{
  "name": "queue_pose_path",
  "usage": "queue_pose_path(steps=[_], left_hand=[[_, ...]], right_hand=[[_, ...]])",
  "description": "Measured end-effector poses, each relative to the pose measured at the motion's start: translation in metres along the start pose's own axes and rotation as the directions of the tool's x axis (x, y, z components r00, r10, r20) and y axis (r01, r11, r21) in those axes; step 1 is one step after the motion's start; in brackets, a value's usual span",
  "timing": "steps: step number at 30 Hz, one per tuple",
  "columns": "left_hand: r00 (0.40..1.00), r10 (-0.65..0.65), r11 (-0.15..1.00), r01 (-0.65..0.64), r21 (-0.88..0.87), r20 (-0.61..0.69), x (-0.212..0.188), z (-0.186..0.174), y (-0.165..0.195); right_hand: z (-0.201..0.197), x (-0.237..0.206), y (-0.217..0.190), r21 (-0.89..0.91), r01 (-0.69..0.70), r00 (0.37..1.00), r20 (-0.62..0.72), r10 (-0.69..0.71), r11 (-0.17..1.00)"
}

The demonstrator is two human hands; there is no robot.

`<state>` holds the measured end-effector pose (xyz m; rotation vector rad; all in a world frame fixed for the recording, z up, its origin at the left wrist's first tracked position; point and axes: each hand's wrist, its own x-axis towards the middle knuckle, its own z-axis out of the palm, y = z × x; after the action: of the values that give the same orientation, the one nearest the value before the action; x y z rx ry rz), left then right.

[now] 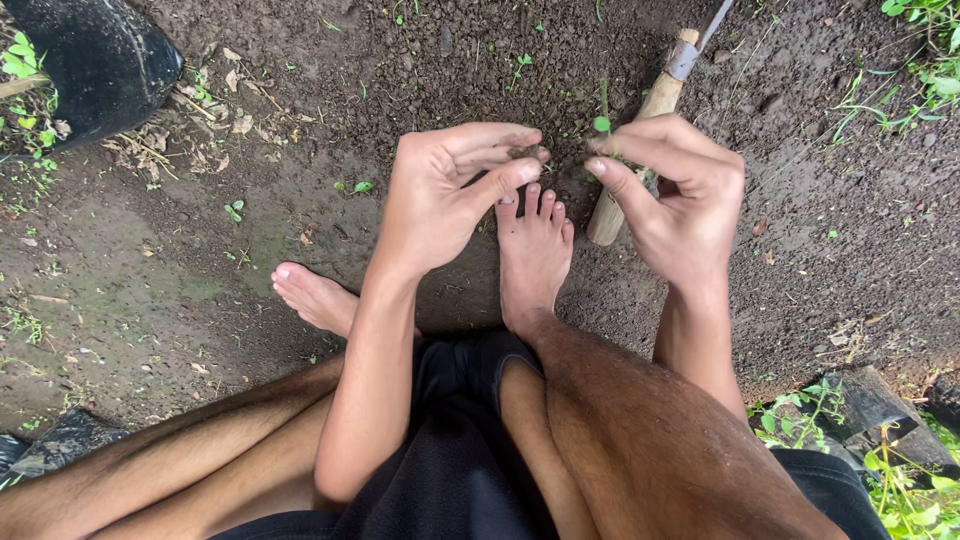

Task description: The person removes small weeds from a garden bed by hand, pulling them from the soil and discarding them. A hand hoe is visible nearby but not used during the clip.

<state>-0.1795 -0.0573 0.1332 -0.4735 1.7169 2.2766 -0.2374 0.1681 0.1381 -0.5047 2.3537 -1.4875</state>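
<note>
Bare, dark, damp soil (pixel 330 60) fills the ground outdoors, dotted with tiny green sprouts and dry leaf scraps, with weeds (pixel 920 60) along the right edge and black plastic bags (pixel 90 60) at the upper left.

From the head camera, the person squats barefoot, the right foot (pixel 533 255) flat on the earth between the two hands. The left hand (pixel 440 195) has thumb and forefinger closed on a small crumb of soil or root, the other fingers curled loosely above it. The right hand (pixel 675 190) pinches a small green seedling (pixel 602 122) by its stem, a leaf showing just above the fingertips; whether roots hang below is hidden by the fingers. A wooden-handled tool (pixel 640 140) lies on the ground just behind the right hand, its metal part running out of frame.

To do this well, I judge the grip should stay low on the stem and light, while the left fingers rub the clinging earth away gently instead of tugging, so the thin stem does not snap.
</note>
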Motion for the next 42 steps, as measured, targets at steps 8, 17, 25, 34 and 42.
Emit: queue_pose_path(steps=[8, 17, 25, 34, 42], left_hand=[[0.988, -0.115, 0.977, 0.094, -0.189, -0.103, -0.002, 0.016, -0.016], [0.943, -0.208, 0.931, 0.11, -0.347, -0.26, -0.001, 0.029, -0.015], [0.912, -0.318, 0.84, 0.145, -0.523, -0.258, -0.002, 0.041, -0.007], [0.966, -0.214, 0.934, 0.159, -0.319, -0.144, -0.002, 0.015, 0.0], [0.959, -0.238, 0.886, 0.15, -0.438, -0.153, -0.002, 0.006, -0.012]], right_hand=[[0.012, -0.003, -0.017, -0.091, 0.025, 1.0, -0.002, -0.025, 0.996], [0.02, -0.004, -0.015, 0.068, -0.095, 0.995, -0.025, 0.096, 0.993], [0.037, -0.005, -0.008, -0.229, 0.104, 0.982, -0.128, -0.136, 0.968], [0.029, -0.019, 0.021, -0.106, 0.064, 0.988, -0.131, -0.078, 0.992], [-0.015, -0.016, -0.01, -0.051, 0.113, 0.909, -0.399, -0.124, 0.992]])
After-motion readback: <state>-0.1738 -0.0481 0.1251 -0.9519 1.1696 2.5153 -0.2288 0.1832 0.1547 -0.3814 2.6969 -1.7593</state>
